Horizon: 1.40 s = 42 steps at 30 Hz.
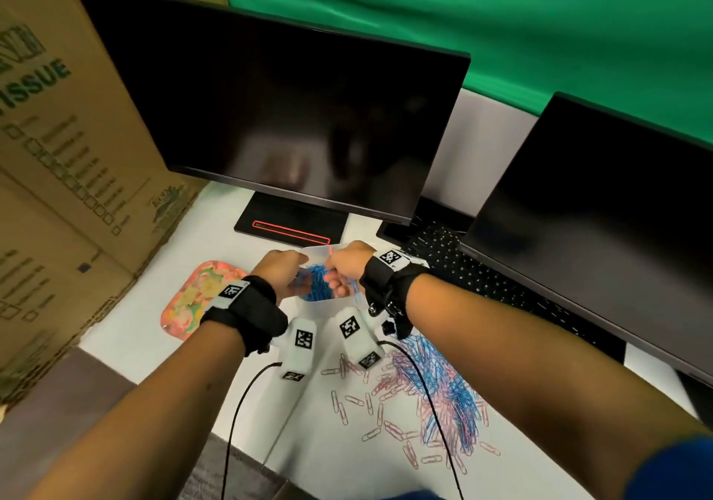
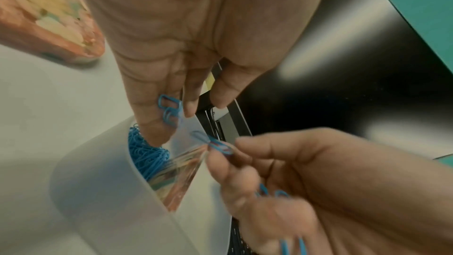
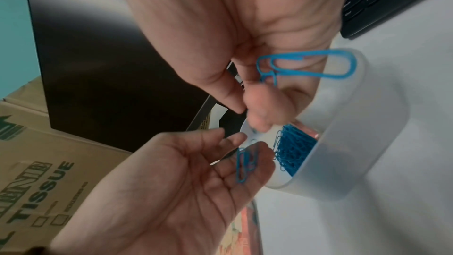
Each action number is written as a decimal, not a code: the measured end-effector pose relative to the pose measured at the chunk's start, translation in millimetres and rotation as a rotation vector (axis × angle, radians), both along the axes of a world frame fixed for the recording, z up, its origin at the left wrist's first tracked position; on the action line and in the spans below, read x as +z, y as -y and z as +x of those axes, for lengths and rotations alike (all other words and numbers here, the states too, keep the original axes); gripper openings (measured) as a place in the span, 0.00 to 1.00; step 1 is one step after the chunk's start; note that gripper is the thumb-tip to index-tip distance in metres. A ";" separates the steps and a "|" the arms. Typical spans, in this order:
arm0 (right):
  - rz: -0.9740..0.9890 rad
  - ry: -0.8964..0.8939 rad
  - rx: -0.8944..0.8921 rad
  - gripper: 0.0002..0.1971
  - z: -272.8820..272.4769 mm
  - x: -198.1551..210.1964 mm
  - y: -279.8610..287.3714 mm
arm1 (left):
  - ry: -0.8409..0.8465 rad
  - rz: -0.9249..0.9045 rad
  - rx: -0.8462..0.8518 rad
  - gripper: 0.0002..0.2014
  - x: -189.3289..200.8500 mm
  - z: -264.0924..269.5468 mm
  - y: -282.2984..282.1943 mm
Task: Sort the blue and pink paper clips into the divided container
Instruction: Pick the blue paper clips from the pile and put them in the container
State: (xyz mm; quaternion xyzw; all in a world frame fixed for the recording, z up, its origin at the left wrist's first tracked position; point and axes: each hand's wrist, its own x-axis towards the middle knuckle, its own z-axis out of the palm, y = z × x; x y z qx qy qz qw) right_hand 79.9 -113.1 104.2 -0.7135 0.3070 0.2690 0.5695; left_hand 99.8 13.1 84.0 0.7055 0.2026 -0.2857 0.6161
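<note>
Blue plastic-coated wire paper clips (image 3: 306, 65) hang linked from our right hand (image 1: 347, 268), pinched above the white divided plastic container (image 3: 355, 143); our left hand (image 1: 279, 270) lies half open, more blue clips loose on its fingers. They look light, slick and prone to tangling, so we judge pinching one loop best. Mixed pink and blue clips (image 1: 432, 387) litter the white desk (image 1: 316, 441).
</note>
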 end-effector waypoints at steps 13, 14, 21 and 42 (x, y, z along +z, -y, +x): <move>0.054 0.059 0.041 0.21 27.0 8.7 3.8 | 0.134 0.106 -0.054 0.10 -0.1 3.1 -1.0; 0.055 0.060 0.014 0.18 22.4 9.5 6.4 | 0.154 0.112 -0.066 0.09 -0.3 0.3 -0.1; -0.264 0.183 0.265 0.09 -43.3 -8.9 53.2 | 0.486 0.251 -0.555 0.07 -21.0 -50.4 15.6; -0.827 0.380 0.864 0.05 -246.6 -102.5 121.2 | 0.774 0.638 -1.260 0.12 -95.5 -129.4 94.8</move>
